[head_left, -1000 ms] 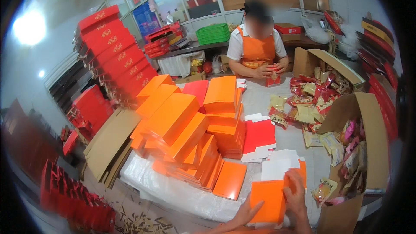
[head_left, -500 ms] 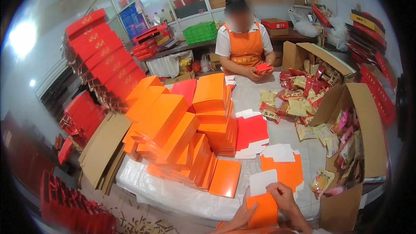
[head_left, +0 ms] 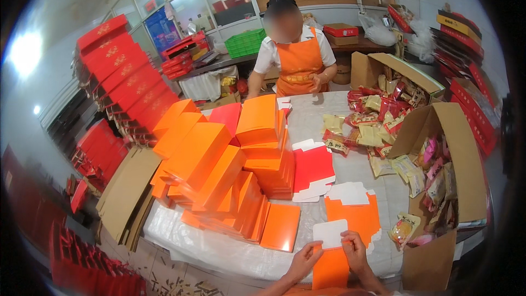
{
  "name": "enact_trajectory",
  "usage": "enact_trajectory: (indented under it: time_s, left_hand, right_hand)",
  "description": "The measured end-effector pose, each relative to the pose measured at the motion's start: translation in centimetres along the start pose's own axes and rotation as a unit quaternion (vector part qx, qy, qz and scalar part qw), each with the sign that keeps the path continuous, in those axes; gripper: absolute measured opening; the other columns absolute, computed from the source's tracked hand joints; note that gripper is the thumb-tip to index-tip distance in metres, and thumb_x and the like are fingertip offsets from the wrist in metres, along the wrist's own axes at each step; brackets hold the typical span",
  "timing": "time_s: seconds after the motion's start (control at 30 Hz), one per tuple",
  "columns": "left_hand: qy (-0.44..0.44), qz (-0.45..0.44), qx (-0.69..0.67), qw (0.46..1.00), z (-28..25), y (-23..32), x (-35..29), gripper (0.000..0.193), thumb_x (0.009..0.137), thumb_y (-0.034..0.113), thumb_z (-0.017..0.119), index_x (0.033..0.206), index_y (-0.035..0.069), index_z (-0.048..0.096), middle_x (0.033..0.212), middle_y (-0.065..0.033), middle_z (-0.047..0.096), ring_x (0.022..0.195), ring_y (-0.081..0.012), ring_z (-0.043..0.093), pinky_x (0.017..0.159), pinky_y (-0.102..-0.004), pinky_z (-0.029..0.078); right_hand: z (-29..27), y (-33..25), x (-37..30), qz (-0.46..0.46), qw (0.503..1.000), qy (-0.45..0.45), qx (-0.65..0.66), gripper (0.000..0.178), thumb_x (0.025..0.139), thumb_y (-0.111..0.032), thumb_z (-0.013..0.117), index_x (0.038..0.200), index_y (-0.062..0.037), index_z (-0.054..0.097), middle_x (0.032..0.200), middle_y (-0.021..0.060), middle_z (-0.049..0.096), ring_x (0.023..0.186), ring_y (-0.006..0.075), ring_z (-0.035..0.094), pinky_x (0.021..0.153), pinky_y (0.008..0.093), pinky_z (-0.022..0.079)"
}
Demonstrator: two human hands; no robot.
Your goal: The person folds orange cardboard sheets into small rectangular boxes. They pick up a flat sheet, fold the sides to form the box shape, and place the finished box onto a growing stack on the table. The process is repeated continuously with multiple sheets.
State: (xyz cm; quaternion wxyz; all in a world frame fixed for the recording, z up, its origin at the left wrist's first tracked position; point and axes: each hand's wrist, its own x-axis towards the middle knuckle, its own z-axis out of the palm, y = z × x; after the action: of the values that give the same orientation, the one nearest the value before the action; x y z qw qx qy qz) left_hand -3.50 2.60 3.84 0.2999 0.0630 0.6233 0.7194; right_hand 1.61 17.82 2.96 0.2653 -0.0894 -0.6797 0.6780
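In front of me at the table's near edge is an orange paper box [head_left: 331, 269] with its white flap [head_left: 330, 233] raised at the far end. My left hand [head_left: 304, 260] is closed on the left edge, thumb and fingers near the flap's fold. At the opposite edge my right hand [head_left: 355, 250] pinches the corner beside the flap. Just beyond lie flat orange blanks [head_left: 353, 212] with white tabs. Farther off are flat red blanks [head_left: 313, 169]. To the left of my hands, a single orange box [head_left: 280, 227] leans against the stacked orange boxes [head_left: 200, 151].
Wrapped pastries [head_left: 378, 118] spill from an open carton at the far right; another carton [head_left: 471, 170] of them stands nearer. Across the table stands a co-worker [head_left: 298, 57] in an orange apron. Tall red box stacks [head_left: 118, 60] and cardboard sheets [head_left: 126, 192] are at left.
My left hand has slid up the box's edge to the flap. The co-worker no longer holds the red box; one arm now reaches down behind the orange stack.
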Motion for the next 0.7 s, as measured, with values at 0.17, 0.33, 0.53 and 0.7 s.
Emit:
enact_trajectory:
  time_s: [0.17,0.33,0.53,0.7]
  left_hand:
    - [-0.033,0.110,0.153,0.982,-2.0,-1.7,0.9,0.009,0.085,0.008,0.053,0.085,0.000,0.056,0.093,-0.0023,0.052,0.073,-0.0062,0.046,0.067,-0.0186,0.038]
    - [0.093,0.168,-0.105,0.976,1.2,-1.6,0.4,0.008,0.081,0.006,0.059,0.083,0.000,0.053,0.093,-0.0042,0.053,0.080,-0.0092,0.049,0.070,-0.0221,0.041]
    - [0.037,0.241,0.089,0.966,0.3,-1.6,0.9,0.013,0.078,0.005,0.063,0.085,0.002,0.053,0.094,-0.0067,0.054,0.085,-0.0139,0.052,0.073,-0.0249,0.043]
    - [0.065,0.248,0.165,0.952,0.8,-0.1,1.2,0.013,0.080,0.006,0.061,0.091,0.001,0.056,0.093,-0.0069,0.056,0.088,-0.0137,0.053,0.075,-0.0246,0.043]
  right_hand:
    - [-2.5,1.1,-0.2,0.022,0.986,-0.153,-0.061,0.008,0.080,0.002,0.050,0.087,0.0001,0.051,0.098,0.0110,0.052,0.087,0.0142,0.050,0.075,0.0251,0.041]
    - [0.8,-0.3,-0.2,0.028,0.982,0.060,0.175,0.013,0.078,0.003,0.053,0.089,-0.0016,0.048,0.093,0.0097,0.051,0.089,0.0145,0.050,0.078,0.0263,0.041]
    - [-0.9,0.9,-0.3,-0.004,0.992,-0.103,0.067,0.018,0.077,0.006,0.052,0.093,-0.0001,0.047,0.093,0.0090,0.051,0.091,0.0153,0.050,0.083,0.0270,0.040]
    - [0.5,-2.1,0.4,0.039,0.997,-0.039,0.061,0.012,0.080,0.005,0.050,0.091,0.0011,0.048,0.093,0.0081,0.052,0.088,0.0131,0.049,0.081,0.0243,0.039]
